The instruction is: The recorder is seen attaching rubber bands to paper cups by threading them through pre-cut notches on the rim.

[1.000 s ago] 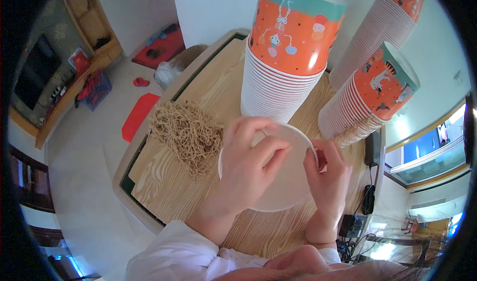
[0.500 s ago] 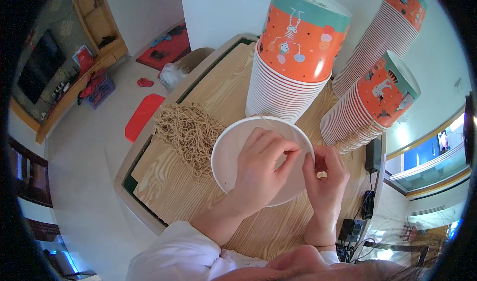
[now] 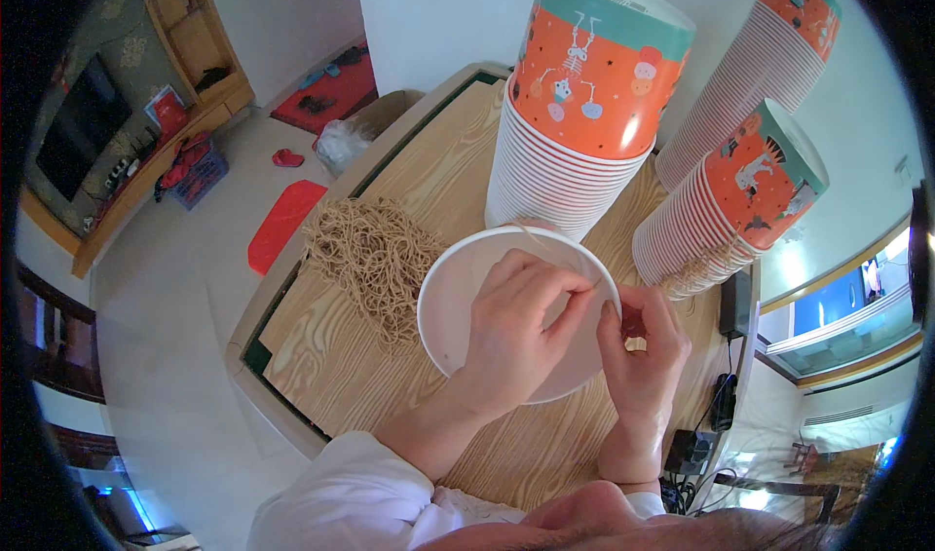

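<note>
A white-lined paper bucket stands mouth up on the table before me. My left hand reaches over its mouth, thumb and fingertips pinched together close to the right side of the rim. A thin strand of tan twine runs from the far rim down inside the bucket toward those fingers; its end is hidden by them. My right hand grips the right rim, thumb inside and fingers curled outside. To the left of the bucket lies a tangled heap of twine pieces.
Behind the bucket rises a tall nested stack of orange and green paper buckets. Two more stacks stand at the right, twine hanging on the nearer one. Black power adapters and cables lie by the table's right edge. A red stool is on the floor.
Hardly anything differs: my left fingertips have shifted slightly right toward the rim. The whole view has moved a little.
</note>
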The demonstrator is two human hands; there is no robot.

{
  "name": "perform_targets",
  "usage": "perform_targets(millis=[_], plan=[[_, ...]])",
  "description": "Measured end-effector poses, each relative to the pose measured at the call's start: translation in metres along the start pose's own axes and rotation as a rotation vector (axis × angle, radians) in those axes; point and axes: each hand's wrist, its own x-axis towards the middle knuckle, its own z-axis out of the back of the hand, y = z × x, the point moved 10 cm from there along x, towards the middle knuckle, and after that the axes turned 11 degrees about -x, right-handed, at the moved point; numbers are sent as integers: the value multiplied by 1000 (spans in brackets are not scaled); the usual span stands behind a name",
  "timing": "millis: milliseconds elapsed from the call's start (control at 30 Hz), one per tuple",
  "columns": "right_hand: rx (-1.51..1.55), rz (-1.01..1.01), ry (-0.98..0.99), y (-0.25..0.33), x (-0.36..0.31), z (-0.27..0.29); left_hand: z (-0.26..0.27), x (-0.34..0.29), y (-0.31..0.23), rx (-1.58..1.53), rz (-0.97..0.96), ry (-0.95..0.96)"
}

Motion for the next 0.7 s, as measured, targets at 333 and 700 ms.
perform_targets(millis=[333, 700], plan=[[-56, 279, -80, 28, -1, 11, 8, -1, 15, -115, 167, -69], [554, -108, 31, -28, 6, -18, -6, -4, 18, -187, 188, -24]])
